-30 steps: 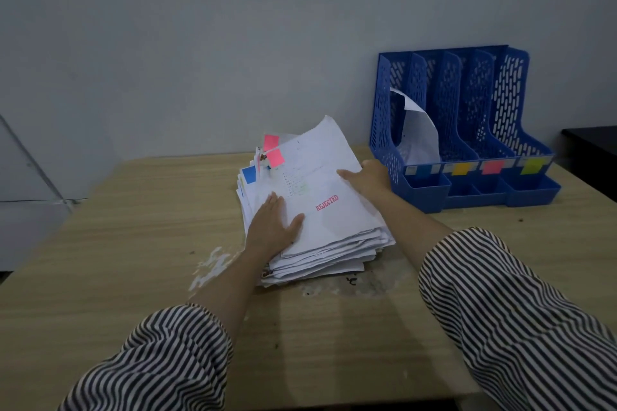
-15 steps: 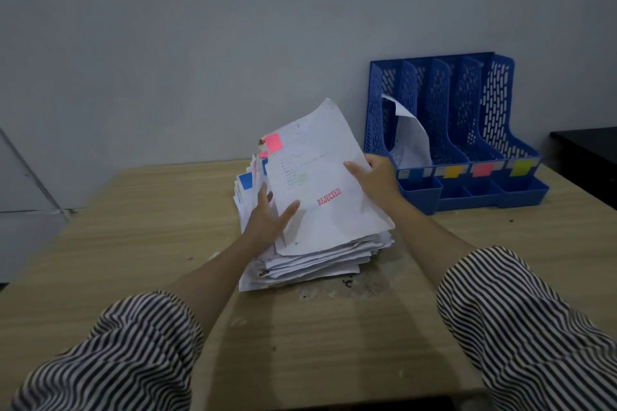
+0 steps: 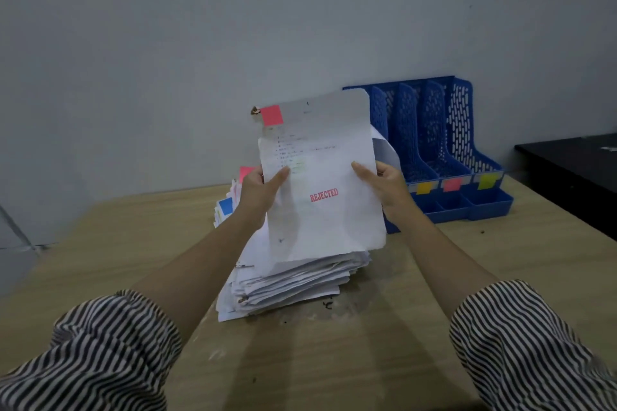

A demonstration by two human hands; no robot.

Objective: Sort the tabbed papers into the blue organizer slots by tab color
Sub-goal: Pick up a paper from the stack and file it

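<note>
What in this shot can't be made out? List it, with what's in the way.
- Head view: leftmost slot of the blue organizer and its label, hidden behind the held REJECTED sheet and right hand.
- Printed lines on that sheet: too small and blurred.
- Tabs lower in the paper stack: covered by the sheet and left hand.

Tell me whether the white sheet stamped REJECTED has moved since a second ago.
Yes. The white sheet stamped REJECTED lay flat on the paper stack; now both hands hold it raised upright above the stack, partly covering the blue plastic organizer.

Organizer (image 3: 460,157) right of paper stack (image 3: 293,274)
</note>
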